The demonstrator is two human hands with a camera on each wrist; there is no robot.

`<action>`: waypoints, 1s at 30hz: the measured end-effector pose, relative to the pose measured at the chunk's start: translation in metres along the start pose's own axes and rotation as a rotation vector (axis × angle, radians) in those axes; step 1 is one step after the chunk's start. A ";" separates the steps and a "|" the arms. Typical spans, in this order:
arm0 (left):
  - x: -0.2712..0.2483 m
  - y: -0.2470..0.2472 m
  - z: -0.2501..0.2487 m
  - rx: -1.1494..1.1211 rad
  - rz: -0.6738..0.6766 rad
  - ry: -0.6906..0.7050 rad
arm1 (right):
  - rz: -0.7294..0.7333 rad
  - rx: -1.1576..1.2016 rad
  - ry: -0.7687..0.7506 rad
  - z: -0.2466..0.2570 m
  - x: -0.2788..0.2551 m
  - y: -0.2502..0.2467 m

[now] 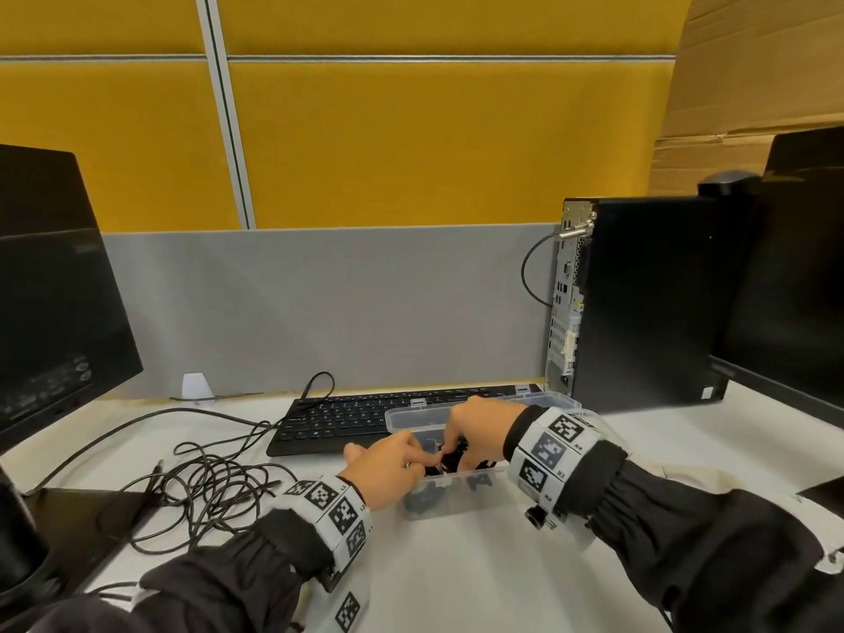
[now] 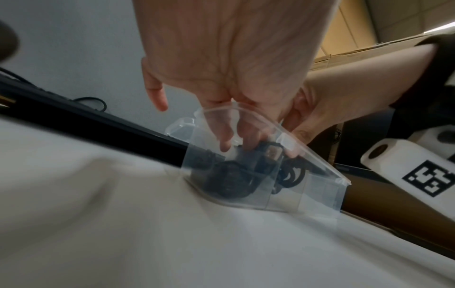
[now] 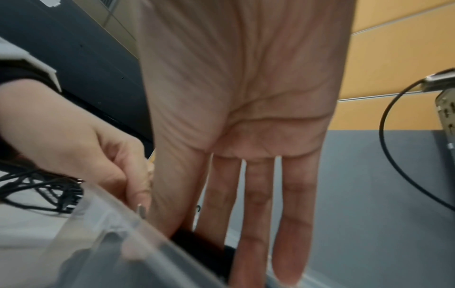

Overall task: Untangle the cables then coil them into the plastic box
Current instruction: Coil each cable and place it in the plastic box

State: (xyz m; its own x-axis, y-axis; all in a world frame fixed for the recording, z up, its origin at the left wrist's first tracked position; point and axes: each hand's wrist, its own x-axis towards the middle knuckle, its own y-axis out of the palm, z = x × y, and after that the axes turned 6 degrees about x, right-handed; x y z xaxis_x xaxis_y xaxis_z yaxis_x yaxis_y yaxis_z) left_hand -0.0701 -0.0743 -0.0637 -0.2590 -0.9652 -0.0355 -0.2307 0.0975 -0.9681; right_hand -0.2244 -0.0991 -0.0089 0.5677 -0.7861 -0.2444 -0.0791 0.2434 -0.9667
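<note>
A clear plastic box [image 1: 456, 502] stands open on the white desk in front of the keyboard. A coiled black cable [image 2: 229, 179] with a USB plug lies inside it. My left hand [image 1: 388, 466] reaches over the box's left end, and its curled fingers and thumb pinch the coil [image 1: 450, 459]. My right hand [image 1: 475, 427] comes in from the right; in the right wrist view its fingers [image 3: 258, 194] are straight and press down on the black coil [image 3: 197, 243]. A second black cable [image 1: 205, 491] lies in a loose tangle on the desk to the left.
A black keyboard [image 1: 338, 420] sits just behind the box, with the box's lid resting on it. A black PC tower [image 1: 639, 303] stands at the back right. Dark monitors [image 1: 55, 290] flank the desk on both sides. A grey partition closes the back.
</note>
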 end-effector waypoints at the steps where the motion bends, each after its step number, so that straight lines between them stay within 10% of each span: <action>1: 0.000 -0.001 -0.001 0.003 0.009 0.002 | 0.025 -0.004 -0.006 -0.001 -0.001 -0.002; 22: -0.008 -0.001 -0.007 -0.134 -0.034 0.042 | 0.112 0.166 -0.015 -0.018 0.001 -0.009; 30: -0.008 0.000 -0.008 -0.076 0.005 0.055 | -0.080 0.290 0.120 -0.032 -0.001 0.000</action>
State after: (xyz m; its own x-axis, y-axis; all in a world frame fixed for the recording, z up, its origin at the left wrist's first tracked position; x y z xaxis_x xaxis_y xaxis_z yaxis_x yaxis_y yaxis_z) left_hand -0.0755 -0.0646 -0.0619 -0.3108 -0.9502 -0.0243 -0.2990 0.1220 -0.9464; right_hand -0.2514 -0.1170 -0.0109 0.4606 -0.8665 -0.1927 0.2080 0.3164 -0.9256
